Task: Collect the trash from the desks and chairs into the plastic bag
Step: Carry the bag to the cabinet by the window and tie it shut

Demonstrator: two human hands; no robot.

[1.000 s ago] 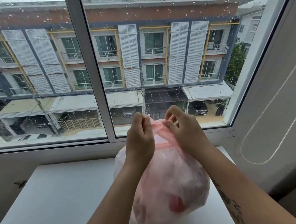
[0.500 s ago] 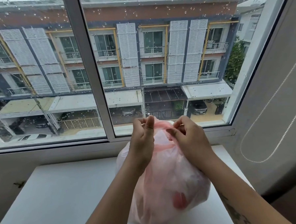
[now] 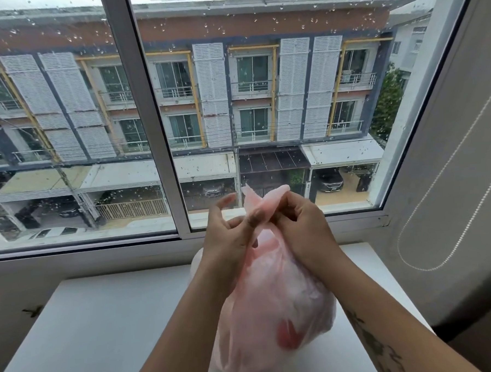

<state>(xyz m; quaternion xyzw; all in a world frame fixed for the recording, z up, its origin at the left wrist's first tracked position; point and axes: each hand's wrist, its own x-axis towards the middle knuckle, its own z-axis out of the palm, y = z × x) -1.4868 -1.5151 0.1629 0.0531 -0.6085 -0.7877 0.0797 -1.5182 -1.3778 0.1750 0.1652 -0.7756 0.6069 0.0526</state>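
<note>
A: Where's the bag [image 3: 273,306]?
B: Upright on the white counter [image 3: 104,335], right of centre, full. A red item [image 3: 287,333] shows through low on its side.
A: Hands?
B: Both at the neck. Left hand [image 3: 227,238] pinches the twisted plastic w/ its thumb, forefinger sticking out loose. Right hand [image 3: 300,228] is curled, pinching one ear [image 3: 276,194]. The two ears cross just above the knuckles.
A: Tying it off, I'd say. Tips?
B: Imo: grip the neck low, squeeze air out, pull the ears apart evenly so the thin film doesn't tear, then a 2nd knot. Let the counter carry the weight.
A: Any text or brand?
B: None on the bag. Tattoo [image 3: 380,346] on the right forearm, no letters I can read. Past the rain-spotted window [image 3: 150,134], cars [image 3: 331,181] sit under the building [image 3: 214,102] opposite. Plates too small to read.
</note>
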